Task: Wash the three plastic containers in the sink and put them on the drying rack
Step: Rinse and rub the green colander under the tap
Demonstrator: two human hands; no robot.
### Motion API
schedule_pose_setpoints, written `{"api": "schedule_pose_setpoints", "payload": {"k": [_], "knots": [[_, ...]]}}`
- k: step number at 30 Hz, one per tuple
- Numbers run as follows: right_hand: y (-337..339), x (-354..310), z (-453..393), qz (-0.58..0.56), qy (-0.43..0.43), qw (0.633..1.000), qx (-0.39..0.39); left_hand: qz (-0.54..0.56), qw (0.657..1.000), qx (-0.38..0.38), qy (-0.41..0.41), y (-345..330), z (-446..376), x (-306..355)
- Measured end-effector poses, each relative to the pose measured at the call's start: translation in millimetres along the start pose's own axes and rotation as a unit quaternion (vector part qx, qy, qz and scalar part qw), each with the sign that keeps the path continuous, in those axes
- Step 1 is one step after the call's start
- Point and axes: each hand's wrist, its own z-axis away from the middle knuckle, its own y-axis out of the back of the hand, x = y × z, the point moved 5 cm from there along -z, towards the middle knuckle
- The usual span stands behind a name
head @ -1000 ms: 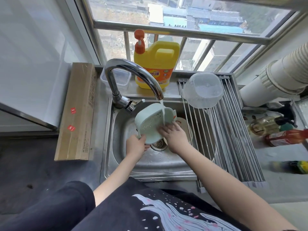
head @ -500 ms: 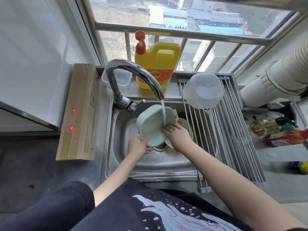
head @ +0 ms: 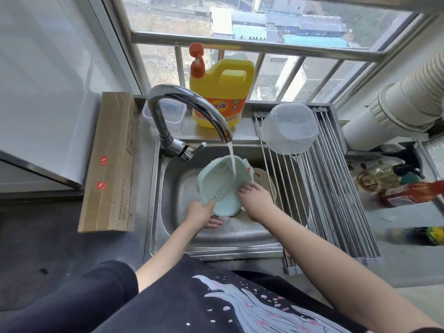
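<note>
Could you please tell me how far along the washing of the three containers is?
One clear plastic container already sits upturned on the steel drying rack. Both hands, left and right, hold the pale green perforated basket under running water. A beige container waits behind it.

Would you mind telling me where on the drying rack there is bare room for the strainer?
The steel roll-up drying rack is bare over its near part, from the upturned clear plastic tub to its front end. The far end is crowded by that tub. The pale green perforated strainer is held in both hands.
</note>
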Motion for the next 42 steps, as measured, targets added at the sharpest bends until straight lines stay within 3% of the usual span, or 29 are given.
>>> {"api": "schedule_pose_setpoints", "payload": {"k": [3,8,11,14,19,21,25,28,30,34,36,40,42], "knots": [[-5,-17,1,0.041,-0.038,0.998,-0.032,-0.002,1.000,-0.020,0.008,-3,0,0],[-4,-54,8,-0.006,0.073,0.997,-0.006,0.028,1.000,0.011,0.010,0,0,5],[4,-40,16,-0.029,0.106,0.994,0.006,-0.004,0.999,-0.038,0.032,-6,-3,2],[6,-29,20,0.051,0.098,0.994,0.016,-0.003,0.995,-0.076,0.064,-10,-5,-4],[0,-27,20,0.176,0.027,0.983,0.052,0.019,0.999,0.036,-0.001,23,-14,6],[11,-32,23,0.192,0.034,0.979,0.055,-0.001,0.999,0.043,-0.012,29,-16,9],[24,-34,15,0.088,-0.006,0.996,-0.018,0.041,0.999,0.028,-0.001,16,-16,8],[26,-38,11,0.002,-0.048,0.998,-0.030,0.108,0.994,-0.009,0.008,-5,-16,10],[25,-39,11,0.006,-0.035,0.999,-0.001,0.103,0.995,-0.007,0.003,-13,-16,14],[22,-24,16,0.071,0.004,0.994,0.077,-0.011,0.999,-0.021,0.041,-12,-16,15],[21,-12,20,0.116,0.025,0.990,0.078,-0.084,0.996,-0.002,0.009,-2,-19,21],[18,8,21,0.189,0.059,0.975,0.101,-0.162,0.963,0.152,-0.156,32,-27,53],[19,10,21,0.190,0.084,0.971,0.122,-0.184,0.958,0.132,-0.177,35,-32,65]]}}
